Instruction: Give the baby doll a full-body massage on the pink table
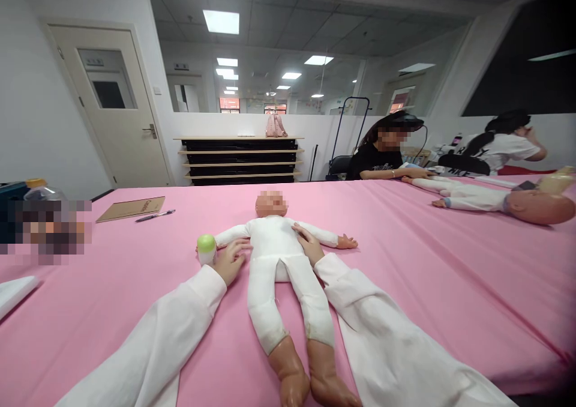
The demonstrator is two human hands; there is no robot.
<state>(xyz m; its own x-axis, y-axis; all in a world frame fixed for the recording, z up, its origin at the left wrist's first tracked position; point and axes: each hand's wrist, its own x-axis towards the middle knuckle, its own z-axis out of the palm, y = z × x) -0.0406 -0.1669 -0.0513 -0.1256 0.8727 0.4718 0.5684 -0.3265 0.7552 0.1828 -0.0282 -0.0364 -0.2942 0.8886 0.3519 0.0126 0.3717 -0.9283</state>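
A baby doll [279, 242] with a white cloth body lies on its back before me, arms spread and its bare plastic feet towards me. My left hand [231, 262] rests beside the doll's torso under its outstretched arm, fingers stretched out and holding nothing. On the other side, my right hand [309, 245] lies against the doll's torso near the armpit, fingers extended. Just left of my left hand stands a small white container with a green lid [207, 248], partly covering the doll's hand.
A pink cloth [405, 311] covers the table. At the left lie a brown notebook [130, 209], a pen [155, 215] and a white object [17, 293]. Another doll [486, 197] lies at the right, near a co-worker in black [380, 155]. A second person [504, 143] sits farther right.
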